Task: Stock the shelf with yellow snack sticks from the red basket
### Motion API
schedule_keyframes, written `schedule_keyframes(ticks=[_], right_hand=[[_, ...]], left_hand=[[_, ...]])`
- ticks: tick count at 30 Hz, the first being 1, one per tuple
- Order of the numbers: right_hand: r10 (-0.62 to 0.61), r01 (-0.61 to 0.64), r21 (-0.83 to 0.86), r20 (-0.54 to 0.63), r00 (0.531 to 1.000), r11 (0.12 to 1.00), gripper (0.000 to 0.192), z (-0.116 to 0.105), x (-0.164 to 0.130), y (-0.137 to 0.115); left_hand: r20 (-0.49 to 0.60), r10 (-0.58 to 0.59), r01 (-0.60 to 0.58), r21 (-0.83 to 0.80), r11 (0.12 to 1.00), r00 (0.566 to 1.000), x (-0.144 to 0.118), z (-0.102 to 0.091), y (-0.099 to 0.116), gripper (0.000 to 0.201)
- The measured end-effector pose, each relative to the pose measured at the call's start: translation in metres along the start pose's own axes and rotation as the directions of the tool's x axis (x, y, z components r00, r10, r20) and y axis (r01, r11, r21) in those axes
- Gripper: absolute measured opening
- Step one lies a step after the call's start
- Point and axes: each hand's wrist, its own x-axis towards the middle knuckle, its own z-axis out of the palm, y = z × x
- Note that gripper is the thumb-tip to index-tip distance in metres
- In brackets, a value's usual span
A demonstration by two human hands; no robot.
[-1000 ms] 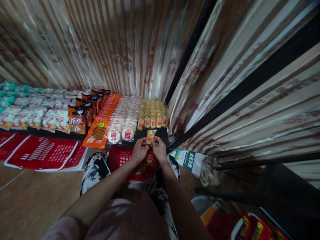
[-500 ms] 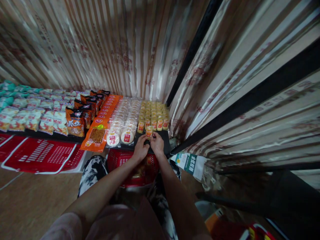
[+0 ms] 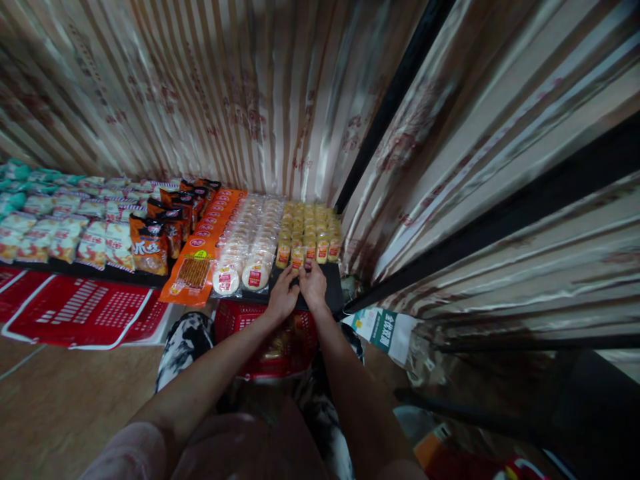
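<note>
My left hand [image 3: 281, 294] and my right hand [image 3: 314, 285] meet at the front of a dark low shelf [image 3: 332, 287]. Together they pinch a small yellow snack packet [image 3: 299, 258] with a red label, pressed against the front row of the same yellow packets [image 3: 309, 233]. The packet is mostly hidden by my fingers. Left of them lie rows of round white cakes in clear wrap [image 3: 243, 257] and flat orange packs [image 3: 197, 263]. A red basket [image 3: 270, 337] with a few packets sits under my wrists, between my knees.
Brown-orange snack bags [image 3: 150, 245] and rows of pale bags [image 3: 60, 233] fill the shelf to the left. Red flattened baskets [image 3: 75, 310] lean below the shelf. Striped curtain hangs behind and to the right. A green-and-white bag [image 3: 383, 328] lies on the floor at right.
Both hands moved the yellow packet forward and up from the shelf's front edge into the front row of yellow packets. The view shifted slightly.
</note>
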Motion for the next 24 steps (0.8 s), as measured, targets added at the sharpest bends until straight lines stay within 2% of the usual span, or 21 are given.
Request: schedule_keyframes(ticks=[8, 18, 24], right_hand=[[-0.008, 0.010, 0.039, -0.032, 0.999, 0.999, 0.018, 0.003, 0.003, -0.001], [-0.058, 0.066, 0.080, -0.092, 0.994, 0.995, 0.019, 0.010, -0.004, 0.008], [-0.051, 0.055, 0.061, -0.064, 0.997, 0.997, 0.018, 0.009, -0.011, 0.009]], left_hand=[[0.023, -0.004, 0.004, 0.017, 1.000, 1.000, 0.006, 0.001, -0.003, 0.041], [0.030, 0.010, -0.012, 0.076, 0.997, 1.000, 0.007, 0.000, -0.006, 0.044], [0.048, 0.035, -0.041, 0.130, 0.991, 0.998, 0.009, 0.000, -0.007, 0.045]])
